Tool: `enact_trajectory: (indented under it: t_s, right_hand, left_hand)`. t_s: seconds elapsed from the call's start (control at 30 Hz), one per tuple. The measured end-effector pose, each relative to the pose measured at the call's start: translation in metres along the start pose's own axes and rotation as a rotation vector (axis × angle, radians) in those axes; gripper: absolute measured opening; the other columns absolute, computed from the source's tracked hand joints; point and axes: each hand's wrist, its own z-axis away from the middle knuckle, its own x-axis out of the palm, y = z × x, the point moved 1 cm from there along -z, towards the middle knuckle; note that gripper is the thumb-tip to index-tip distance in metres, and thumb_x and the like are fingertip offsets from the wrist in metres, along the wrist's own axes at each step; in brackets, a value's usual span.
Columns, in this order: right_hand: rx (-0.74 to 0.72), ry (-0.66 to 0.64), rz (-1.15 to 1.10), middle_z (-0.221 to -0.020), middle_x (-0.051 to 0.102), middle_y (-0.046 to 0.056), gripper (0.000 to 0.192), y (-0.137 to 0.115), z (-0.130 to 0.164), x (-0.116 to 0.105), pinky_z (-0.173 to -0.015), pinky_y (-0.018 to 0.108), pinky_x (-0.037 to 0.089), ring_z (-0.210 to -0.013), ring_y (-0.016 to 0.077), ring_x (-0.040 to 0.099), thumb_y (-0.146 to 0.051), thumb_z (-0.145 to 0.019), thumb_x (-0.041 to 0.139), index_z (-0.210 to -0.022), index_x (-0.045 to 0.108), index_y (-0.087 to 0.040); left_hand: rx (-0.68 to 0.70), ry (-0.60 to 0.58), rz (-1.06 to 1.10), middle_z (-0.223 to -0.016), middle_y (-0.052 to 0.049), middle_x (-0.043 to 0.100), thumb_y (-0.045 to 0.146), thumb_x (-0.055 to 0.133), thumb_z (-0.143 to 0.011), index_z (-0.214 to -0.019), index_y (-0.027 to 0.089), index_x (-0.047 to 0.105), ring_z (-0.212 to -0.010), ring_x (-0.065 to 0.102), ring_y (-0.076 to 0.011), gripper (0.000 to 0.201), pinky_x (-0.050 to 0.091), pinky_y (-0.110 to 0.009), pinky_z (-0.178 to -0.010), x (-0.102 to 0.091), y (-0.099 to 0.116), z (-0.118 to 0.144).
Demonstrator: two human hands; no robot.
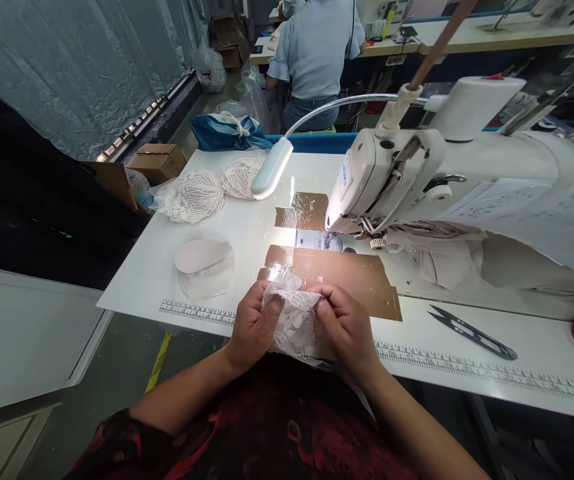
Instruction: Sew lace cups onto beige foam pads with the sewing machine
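Observation:
Both my hands hold a piece of white lace fabric (pixel 294 320) at the near edge of the white sewing table (pixel 147 280). My left hand (pixel 254 327) pinches its left side with thumb on top. My right hand (pixel 344 323) grips its right side. The lace hangs partly over the table edge toward my lap. Just beyond my hands lie brown tape patches (pixel 337 270) around the needle plate of a white sewing machine (pixel 391 180).
A stack of pale cup-shaped pieces (pixel 201 263) lies left of my hands, with lace bundles (pixel 194 193) farther back. A gooseneck lamp (pixel 271 170) lights the table. Black thread snips (pixel 471 331) lie at the right. Another person in a light blue shirt (pixel 317 53) sits ahead, facing away.

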Motion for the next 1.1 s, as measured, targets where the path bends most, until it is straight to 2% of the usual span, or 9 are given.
enact_trajectory:
  t_s: [0.13, 0.2, 0.3, 0.5, 0.63, 0.77, 0.9, 0.97, 1.1]
  right_hand:
    - [0.325, -0.076, -0.418, -0.079, 0.061, 0.000, 0.033, 0.002, -0.002, 0.001, -0.058, 0.028, 0.046, -0.064, 0.0160, 0.057, -0.051, -0.090, 0.042, -0.105, 0.055, -0.023]
    - [0.285, -0.160, -0.489, -0.095, 0.061, 0.004, 0.056, 0.002, 0.001, 0.003, -0.061, 0.030, 0.049, -0.072, 0.0172, 0.059, -0.058, -0.084, 0.050, -0.127, 0.044, -0.023]
    - [0.090, -0.191, -0.288, -0.119, 0.054, 0.010, 0.090, 0.001, 0.005, 0.006, -0.076, 0.035, 0.051, -0.086, 0.0200, 0.060, -0.048, -0.068, 0.075, -0.143, 0.031, -0.023]
    - [0.047, 0.041, -0.002, -0.082, 0.062, 0.003, 0.029, 0.001, 0.000, 0.004, -0.071, 0.034, 0.048, -0.075, 0.0192, 0.059, -0.035, -0.092, 0.045, -0.116, 0.054, -0.021]
    - [0.134, -0.079, -0.166, -0.071, 0.060, 0.000, 0.032, 0.000, -0.001, 0.000, -0.062, 0.031, 0.045, -0.063, 0.0184, 0.057, -0.047, -0.092, 0.042, -0.109, 0.054, -0.023]
    - [0.054, -0.184, -0.081, -0.089, 0.065, 0.003, 0.053, -0.003, 0.000, -0.003, -0.071, 0.032, 0.047, -0.078, 0.0208, 0.061, -0.044, -0.075, 0.068, -0.120, 0.048, -0.023]
    - [0.094, -0.097, -0.072, -0.075, 0.061, 0.000, 0.024, 0.003, -0.001, -0.006, -0.066, 0.029, 0.045, -0.068, 0.0172, 0.056, -0.043, -0.086, 0.055, -0.097, 0.057, -0.022]
    - [0.209, -0.142, -0.216, -0.072, 0.061, 0.000, 0.028, 0.009, -0.001, -0.006, -0.063, 0.029, 0.044, -0.066, 0.0166, 0.056, -0.049, -0.088, 0.050, -0.087, 0.058, -0.022]
    - [0.339, -0.219, -0.417, -0.109, 0.066, 0.007, 0.031, 0.014, 0.001, -0.008, -0.080, 0.031, 0.046, -0.095, 0.0218, 0.060, -0.050, -0.085, 0.056, -0.087, 0.066, -0.021]
  left_hand:
    - [-0.060, 0.021, 0.040, -0.070, 0.002, 0.049, 0.048, 0.054, -0.089, -0.082, 0.017, 0.052, -0.062, 0.043, -0.0102, 0.031, 0.039, -0.021, -0.057, -0.002, 0.001, 0.000]
    - [-0.066, 0.045, 0.057, -0.069, 0.002, 0.049, 0.049, 0.054, -0.089, -0.081, 0.018, 0.051, -0.061, 0.043, -0.0099, 0.032, 0.039, -0.020, -0.056, -0.003, 0.001, 0.000]
    - [-0.059, 0.044, 0.048, -0.069, 0.003, 0.050, 0.048, 0.054, -0.089, -0.082, 0.018, 0.052, -0.059, 0.043, -0.0095, 0.031, 0.038, -0.020, -0.055, -0.004, 0.000, 0.000]
    - [-0.051, 0.007, 0.052, -0.070, 0.002, 0.051, 0.044, 0.053, -0.091, -0.083, 0.018, 0.054, -0.064, 0.046, -0.0106, 0.028, 0.041, -0.021, -0.062, -0.004, 0.000, 0.002]
    - [-0.069, 0.024, 0.059, -0.071, 0.001, 0.054, 0.044, 0.052, -0.091, -0.080, 0.018, 0.053, -0.066, 0.048, -0.0118, 0.029, 0.043, -0.023, -0.065, -0.002, 0.004, 0.002]
    - [-0.091, 0.032, 0.125, -0.072, 0.002, 0.055, 0.044, 0.052, -0.092, -0.082, 0.017, 0.055, -0.065, 0.049, -0.0110, 0.028, 0.043, -0.022, -0.063, -0.001, 0.005, 0.002]
    - [-0.089, 0.029, 0.143, -0.068, 0.002, 0.053, 0.044, 0.054, -0.091, -0.080, 0.016, 0.055, -0.063, 0.048, -0.0102, 0.029, 0.041, -0.021, -0.061, -0.001, 0.004, 0.002]
    - [-0.083, 0.018, 0.179, -0.069, 0.001, 0.054, 0.044, 0.055, -0.090, -0.080, 0.016, 0.056, -0.065, 0.049, -0.0106, 0.030, 0.042, -0.021, -0.062, -0.001, 0.004, 0.002]
    - [-0.067, 0.012, 0.288, -0.068, 0.002, 0.054, 0.041, 0.056, -0.090, -0.078, 0.015, 0.057, -0.063, 0.049, -0.0091, 0.028, 0.042, -0.019, -0.060, -0.002, 0.007, 0.001]
